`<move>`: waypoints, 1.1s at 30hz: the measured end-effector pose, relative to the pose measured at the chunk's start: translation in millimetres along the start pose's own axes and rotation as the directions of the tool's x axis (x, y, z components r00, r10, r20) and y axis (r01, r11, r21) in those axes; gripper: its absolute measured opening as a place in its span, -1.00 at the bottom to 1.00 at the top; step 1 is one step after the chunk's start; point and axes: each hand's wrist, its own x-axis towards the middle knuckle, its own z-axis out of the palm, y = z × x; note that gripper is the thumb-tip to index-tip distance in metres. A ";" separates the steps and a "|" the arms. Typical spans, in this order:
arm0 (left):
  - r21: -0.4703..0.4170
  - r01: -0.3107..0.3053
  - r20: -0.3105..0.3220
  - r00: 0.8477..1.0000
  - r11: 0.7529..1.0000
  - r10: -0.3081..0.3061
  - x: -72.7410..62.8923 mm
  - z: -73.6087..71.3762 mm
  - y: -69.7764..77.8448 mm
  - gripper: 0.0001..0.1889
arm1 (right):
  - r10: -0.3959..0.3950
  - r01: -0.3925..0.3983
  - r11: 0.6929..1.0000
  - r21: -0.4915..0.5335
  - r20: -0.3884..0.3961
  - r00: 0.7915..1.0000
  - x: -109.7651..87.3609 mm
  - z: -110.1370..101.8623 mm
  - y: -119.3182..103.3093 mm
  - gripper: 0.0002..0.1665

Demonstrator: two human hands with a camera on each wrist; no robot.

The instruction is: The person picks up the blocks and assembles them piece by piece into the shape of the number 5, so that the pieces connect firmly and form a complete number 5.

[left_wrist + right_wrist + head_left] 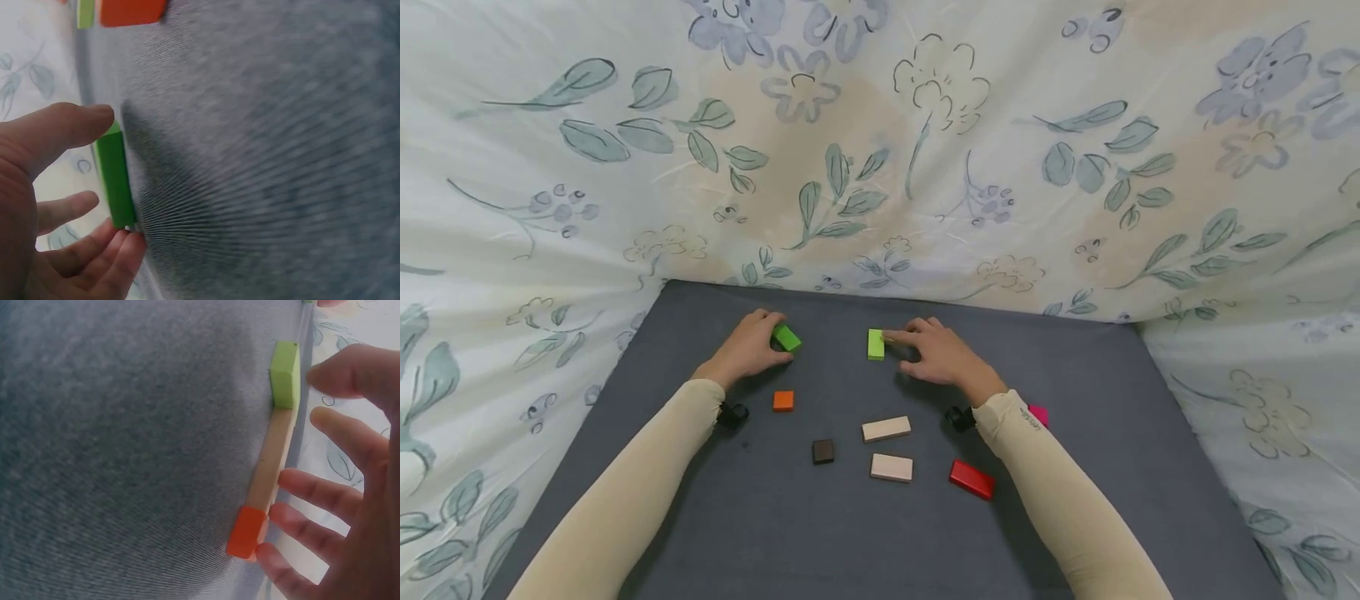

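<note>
My left hand (748, 346) holds a green block (787, 337) at the back left of the dark cloth. In the left wrist view, the thumb is at one end of this block (114, 175) and fingertips touch the other. My right hand (943, 354) is spread beside a lime-green block (876, 345), its index finger reaching to that block's right edge. In the right wrist view, a tan block (272, 453) and an orange block (246, 532) line up beyond the lime one, with fingertips close alongside; the hand hides both in the head view.
Nearer the front lie an orange square block (783, 401), a dark brown block (823, 452), two pale wooden blocks, one (886, 429) behind the other (892, 468), and a red block (972, 480). A pink block (1038, 415) is partly behind the right sleeve. Floral fabric (880, 167) borders the cloth.
</note>
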 end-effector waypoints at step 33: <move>-0.066 -0.052 -0.038 0.998 0.996 0.049 -3.8 7.1 -4.2 -0.29 | 0.066 -0.065 0.993 -0.099 0.006 0.998 -2.5 7.1 -17.9 -0.24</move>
